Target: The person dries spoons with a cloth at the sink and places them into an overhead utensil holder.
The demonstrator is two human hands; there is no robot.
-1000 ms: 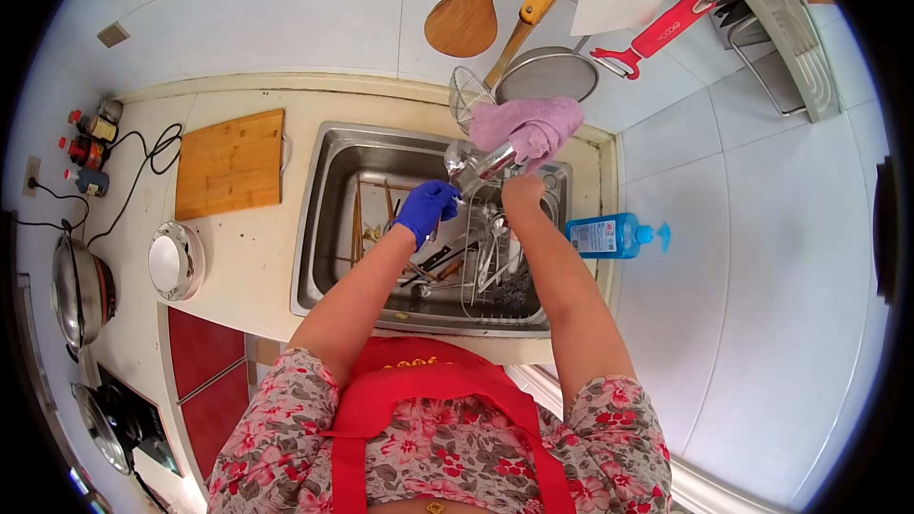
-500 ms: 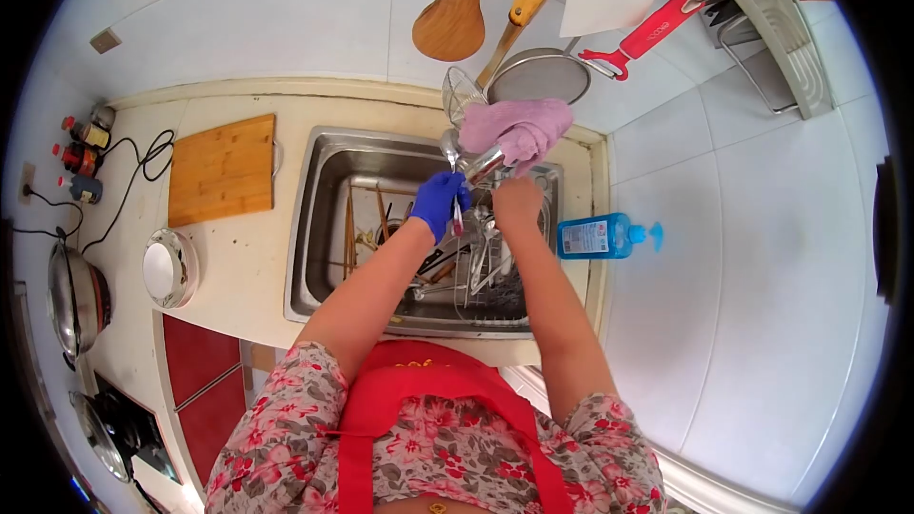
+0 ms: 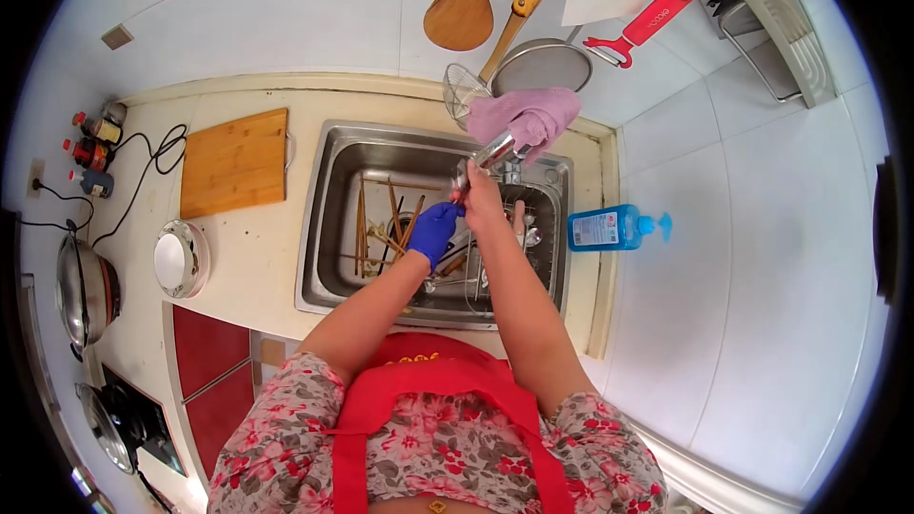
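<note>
Right hand point(image 3: 480, 192): has moved left from above the wire basket since half a second ago and is now right beside the left hand, bare, fingers curled in around the spoon; I cannot tell how firmly it grips.
Spoon point(image 3: 462, 177): between the two hands, over the sink and just by the lower end of the tap, mostly hidden by fingers.
Left hand point(image 3: 435, 231): in a blue glove, fingers closed on the spoon's handle.
Tap point(image 3: 495, 149): shiny metal, slanting down toward the hands, with a purple cloth point(image 3: 538, 117) draped around its upper part.
Sink point(image 3: 310, 219): metal, with loose chopsticks point(image 3: 362, 228) on its floor to the left of the hands, some crossing.
Wire basket point(image 3: 545, 266): in the sink's right side, cutlery inside, partly covered by the right forearm.
Counter: blue soap bottle point(image 3: 600, 229) just right of the sink; wooden cutting board point(image 3: 234, 162) to its left, bowls point(image 3: 174, 262) nearer the person.
Wall: wooden scoop point(image 3: 462, 14), strainer point(image 3: 545, 67) and red peeler point(image 3: 657, 19) hang beyond the tap.
</note>
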